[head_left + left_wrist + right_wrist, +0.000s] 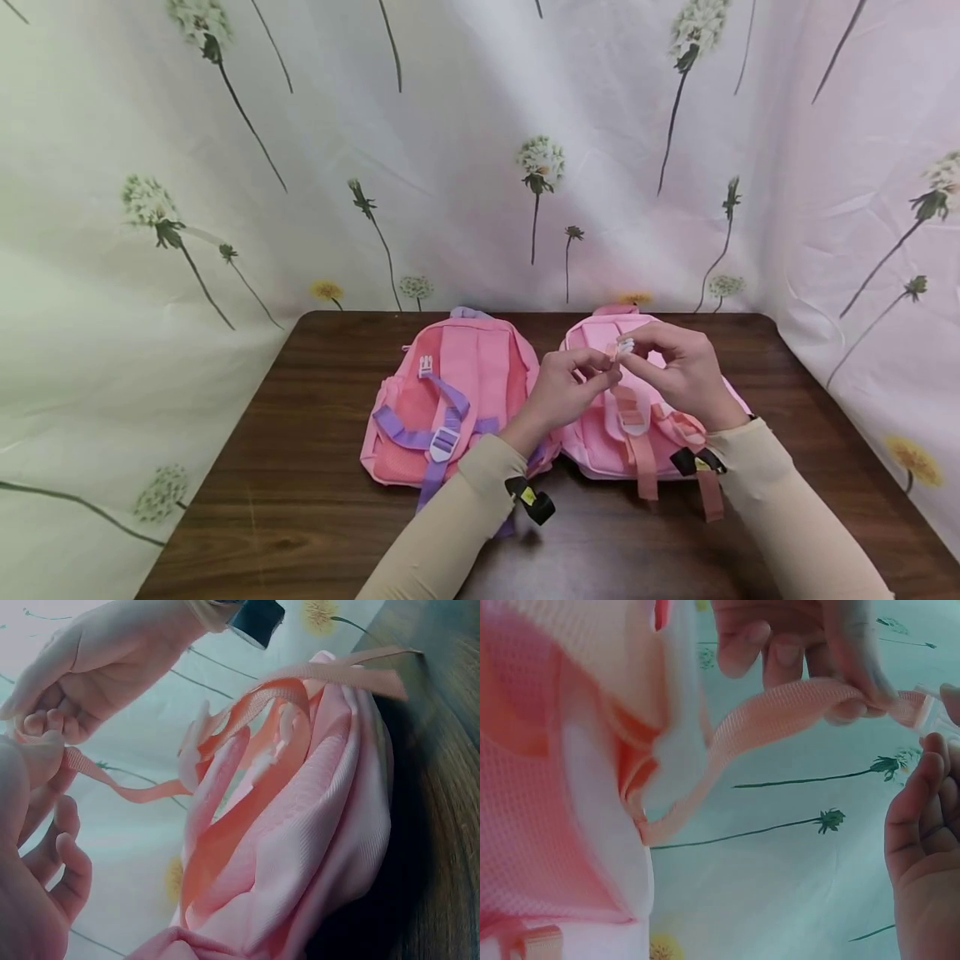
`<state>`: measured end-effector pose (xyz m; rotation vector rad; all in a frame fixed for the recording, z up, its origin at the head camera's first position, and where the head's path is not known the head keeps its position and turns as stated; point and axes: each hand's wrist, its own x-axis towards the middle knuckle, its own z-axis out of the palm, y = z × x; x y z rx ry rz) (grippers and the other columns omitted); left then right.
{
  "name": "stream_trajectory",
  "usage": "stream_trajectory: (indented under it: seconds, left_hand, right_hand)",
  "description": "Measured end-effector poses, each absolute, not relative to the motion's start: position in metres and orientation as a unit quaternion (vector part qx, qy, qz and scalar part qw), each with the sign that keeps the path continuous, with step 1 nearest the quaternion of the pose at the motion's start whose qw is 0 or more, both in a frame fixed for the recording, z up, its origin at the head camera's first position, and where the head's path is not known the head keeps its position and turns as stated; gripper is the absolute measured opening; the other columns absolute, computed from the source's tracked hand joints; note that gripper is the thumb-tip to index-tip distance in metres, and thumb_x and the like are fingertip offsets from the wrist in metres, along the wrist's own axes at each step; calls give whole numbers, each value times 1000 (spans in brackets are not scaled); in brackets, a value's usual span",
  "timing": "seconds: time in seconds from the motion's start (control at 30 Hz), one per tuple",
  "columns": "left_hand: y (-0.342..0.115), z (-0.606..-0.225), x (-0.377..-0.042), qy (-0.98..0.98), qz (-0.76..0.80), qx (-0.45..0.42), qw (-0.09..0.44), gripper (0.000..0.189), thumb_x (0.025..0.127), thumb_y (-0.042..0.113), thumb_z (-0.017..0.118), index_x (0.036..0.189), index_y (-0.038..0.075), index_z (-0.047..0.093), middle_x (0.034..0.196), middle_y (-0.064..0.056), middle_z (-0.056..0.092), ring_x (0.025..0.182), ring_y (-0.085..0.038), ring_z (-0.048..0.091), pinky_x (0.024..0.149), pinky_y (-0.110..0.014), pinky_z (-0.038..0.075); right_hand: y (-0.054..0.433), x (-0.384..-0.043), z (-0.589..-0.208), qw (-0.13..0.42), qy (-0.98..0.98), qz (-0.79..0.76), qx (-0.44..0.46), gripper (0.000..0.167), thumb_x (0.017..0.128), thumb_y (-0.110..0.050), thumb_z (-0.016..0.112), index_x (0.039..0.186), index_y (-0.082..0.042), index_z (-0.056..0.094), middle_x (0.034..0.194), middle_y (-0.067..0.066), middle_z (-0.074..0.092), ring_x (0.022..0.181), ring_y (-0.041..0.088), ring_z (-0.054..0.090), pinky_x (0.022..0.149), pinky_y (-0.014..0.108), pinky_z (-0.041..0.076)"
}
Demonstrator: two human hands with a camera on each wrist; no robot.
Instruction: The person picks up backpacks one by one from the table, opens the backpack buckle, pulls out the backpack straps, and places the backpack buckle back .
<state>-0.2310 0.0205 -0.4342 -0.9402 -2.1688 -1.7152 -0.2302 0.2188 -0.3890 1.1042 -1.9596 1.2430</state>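
Note:
My right hand (678,367) pinches a white plastic buckle (626,345) above the light pink backpack (588,442). Just left of it, my left hand (566,387) pinches the peach strap (780,712) close to where it enters the buckle. That strap runs from the fingers down to the backpack, as the right wrist view shows. On the backpack's front, a white slider (634,423) has peach webbing through it, and loose strap ends (642,471) hang onto the table. In the left wrist view the backpack's pink fabric (300,847) bulges beside both raised hands.
A second pink backpack (480,358) with purple straps (433,487) lies to the left, its white buckle (426,365) on top. Both bags lie on a dark wooden table (300,500). A dandelion-print cloth (465,167) hangs behind. Black bands (531,500) circle the wrists.

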Motion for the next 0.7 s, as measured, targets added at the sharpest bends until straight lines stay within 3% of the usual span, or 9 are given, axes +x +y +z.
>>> stream_trajectory:
  seconds: [0.33, 0.7]
  left_hand:
    - [17, -431, -230, -776, -519, -341, 112, 10, 97, 14, 78, 102, 6, 80, 92, -4, 78, 76, -4, 61, 69, -20, 55]
    - [18, -424, -228, -816, -462, -339, 78, 15, 97, 16, 77, 109, 7, 78, 102, -3, 79, 80, -6, 65, 72, -15, 53]
  right_hand:
    - [228, -232, -397, 257, -750, 466, 393, 37, 71, 22, 82, 95, -7, 78, 82, 3, 69, 74, 8, 58, 63, 17, 47]
    - [243, -231, -397, 151, -801, 459, 354, 29, 88, 7, 79, 106, -15, 74, 91, -3, 68, 77, 12, 61, 65, 23, 52]
